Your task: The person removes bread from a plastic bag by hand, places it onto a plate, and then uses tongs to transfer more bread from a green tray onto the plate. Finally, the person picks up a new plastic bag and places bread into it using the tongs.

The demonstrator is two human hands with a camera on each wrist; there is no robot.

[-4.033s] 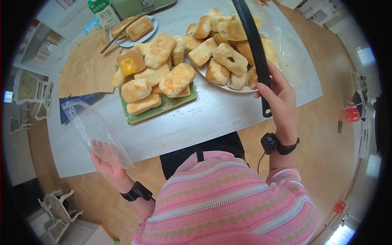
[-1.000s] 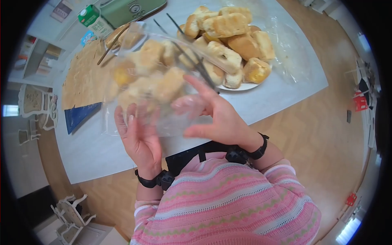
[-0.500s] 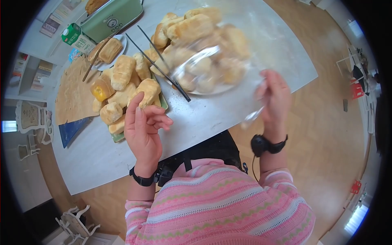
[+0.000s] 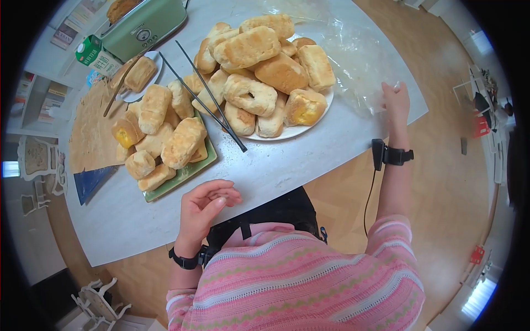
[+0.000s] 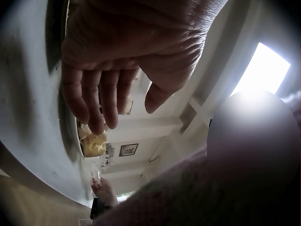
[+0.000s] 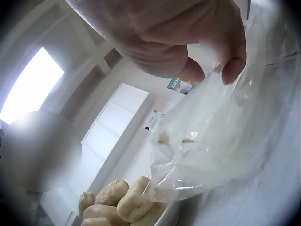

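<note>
At the table's right side my right hand [image 4: 396, 103] pinches the edge of a clear plastic bag [image 6: 211, 127] between thumb and fingers. The bag hangs crumpled over other clear plastic [image 4: 359, 69] on the tabletop. My left hand [image 4: 205, 208] holds nothing; its fingers bend loosely above the table's front edge. Bread rolls [image 4: 279, 71] are heaped on a white plate [image 4: 292, 134] left of the right hand. More rolls [image 4: 157, 140] fill a green rectangular plate [image 4: 185, 179], beyond the left hand. Black tongs [image 4: 225, 122] lie spread between the two plates, handle end toward me.
A green toaster [image 4: 144, 33] with bread in it stands at the back left, beside a milk carton [image 4: 99, 57]. Near them are a small plate [image 4: 156, 65] with rolls, a wooden stick [image 4: 118, 91], brown paper [image 4: 88, 135] and a blue folded piece [image 4: 93, 183].
The tongs, earlier in my right hand, now lie on the table. The clear bag has passed from my left hand to my right and swung over to the right side. My left hand has dropped back toward me.
</note>
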